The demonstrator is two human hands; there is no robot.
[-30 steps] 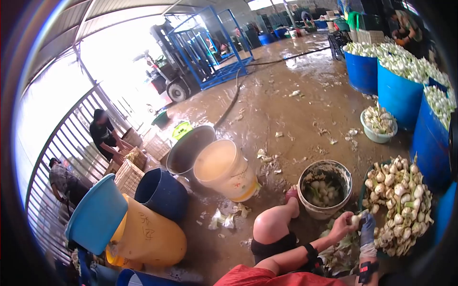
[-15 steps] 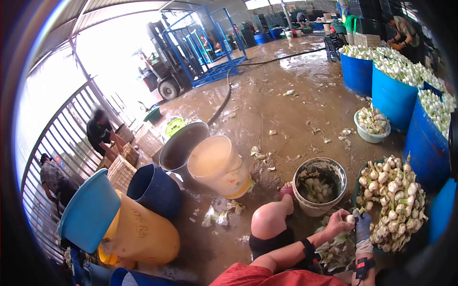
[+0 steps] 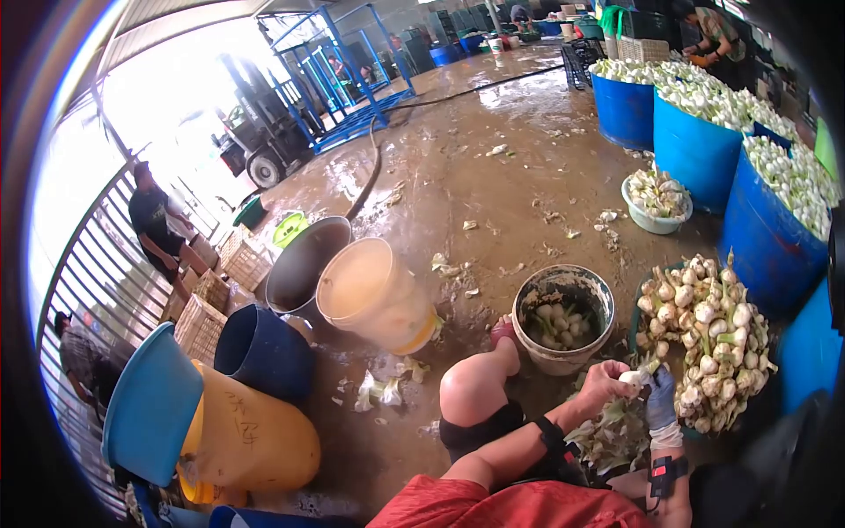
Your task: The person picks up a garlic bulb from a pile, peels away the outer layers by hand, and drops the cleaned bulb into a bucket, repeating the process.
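A white garlic bulb (image 3: 630, 378) is held between my two hands, over a heap of peeled leaves (image 3: 612, 440). My left hand (image 3: 604, 385) is bare, its fingers closed round the bulb. My right hand (image 3: 660, 400), in a bluish-grey glove, is closed at the bulb's stem end; its fingertips are partly hidden. Just beyond my left hand stands a dirty white bucket (image 3: 525, 339) with several peeled bulbs (image 3: 559, 326) inside. To the right of my gloved hand, unpeeled garlic bulbs (image 3: 713, 339) are piled on a green container.
Blue drums (image 3: 695, 163) heaped with garlic line the right side, near a small pale basin (image 3: 656, 220). Left are a cream bucket (image 3: 378, 304), a yellow barrel (image 3: 264, 431) and a light-blue tub (image 3: 150, 405). Co-workers, a forklift (image 3: 255, 123) and a hose (image 3: 374, 167) are farther off.
My hands now show more of the bulb, whiter, with its stem toward the glove. The view has shifted slightly right. A co-worker at left has gone from bending to standing.
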